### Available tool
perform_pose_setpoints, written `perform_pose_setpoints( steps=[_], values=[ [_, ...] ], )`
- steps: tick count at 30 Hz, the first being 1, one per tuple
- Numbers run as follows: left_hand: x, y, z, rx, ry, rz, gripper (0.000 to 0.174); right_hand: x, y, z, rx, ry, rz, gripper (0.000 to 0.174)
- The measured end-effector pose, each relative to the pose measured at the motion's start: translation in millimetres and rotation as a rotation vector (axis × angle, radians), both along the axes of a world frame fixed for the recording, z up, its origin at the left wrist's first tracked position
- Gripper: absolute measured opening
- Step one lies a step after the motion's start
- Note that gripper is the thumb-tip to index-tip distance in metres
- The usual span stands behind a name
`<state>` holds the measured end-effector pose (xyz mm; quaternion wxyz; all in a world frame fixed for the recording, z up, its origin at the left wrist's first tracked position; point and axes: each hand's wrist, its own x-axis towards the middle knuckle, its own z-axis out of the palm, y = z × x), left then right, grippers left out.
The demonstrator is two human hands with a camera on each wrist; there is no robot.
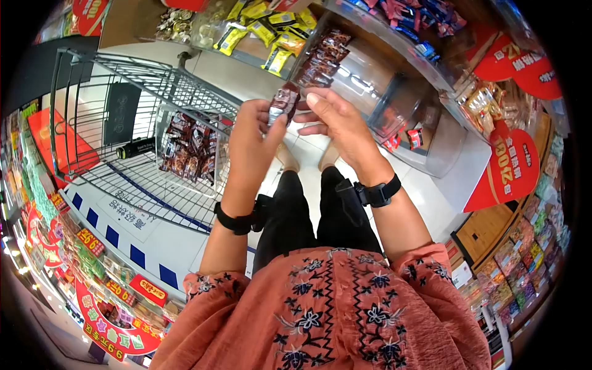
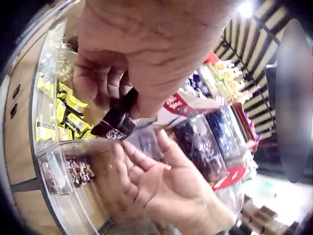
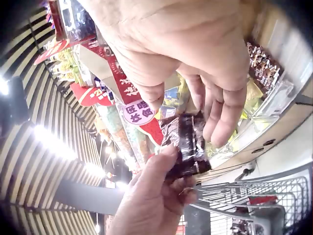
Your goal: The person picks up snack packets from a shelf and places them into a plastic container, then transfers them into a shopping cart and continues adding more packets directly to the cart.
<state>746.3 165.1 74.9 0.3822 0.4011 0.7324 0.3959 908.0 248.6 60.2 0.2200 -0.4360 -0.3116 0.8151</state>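
Note:
Between thumb and fingers, my left hand [image 1: 258, 137] pinches a small brown shiny-wrapped snack packet [image 1: 284, 103]. In the right wrist view the packet [image 3: 186, 144] stands upright, a dark band across its wrapper. My right hand [image 1: 344, 123] is just to its right, fingers loosely spread and thumb apart. From the left wrist the right hand [image 2: 171, 188] shows its palm, with nothing in it. Similar brown packets [image 1: 324, 58] lie in a clear bin just beyond the hands.
At left stands a wire shopping cart [image 1: 142, 77] holding a clear bag of brown packets [image 1: 188, 148]. Yellow packets [image 1: 265, 31] fill a bin ahead. A clear bin [image 1: 364, 80] and red price signs [image 1: 509, 163] are on the right. My feet [image 1: 330, 157] are on pale tiles.

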Motion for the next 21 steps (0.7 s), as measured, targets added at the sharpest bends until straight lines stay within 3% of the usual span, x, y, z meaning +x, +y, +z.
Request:
perform_pose_setpoints(
  steps=[2,5,6,9,10,13,17,21],
  values=[
    [18.6,6.2,3.0,0.056,0.243,-0.129,0.039,4.6,0.1,2.5,-0.031,0.093,-0.030,0.050],
    [32.6,12.4,8.2,0.085,0.097,-0.268,0.042,20.3,0.8,-10.3,-0.088,0.023,-0.060,0.047],
    [31.4,16.0,12.6,-0.087,-0.090,-0.238,0.038,25.2,3.5,-5.2,-0.109,0.041,-0.061,0.044],
    [18.1,26.3,-5.5,0.027,-0.015,-0.121,0.029,38.6,5.0,-18.2,-0.174,0.103,-0.055,0.044],
    [15.0,31.9,-7.0,0.125,0.135,-0.137,0.026,42.1,7.0,-23.2,-0.161,0.113,-0.022,0.043],
    [15.0,48.9,-6.0,-0.003,-0.143,-0.175,0.031,53.2,11.3,-14.9,-0.124,0.061,0.079,0.044],
    [20.8,60.5,-10.9,-0.200,-0.360,-0.254,0.025,60.4,16.4,-20.1,-0.096,0.072,0.144,0.046],
    [24.9,60.8,-24.4,-0.175,-0.442,-0.096,0.023,69.6,18.7,-24.2,-0.056,0.038,0.077,0.042]
  ],
)
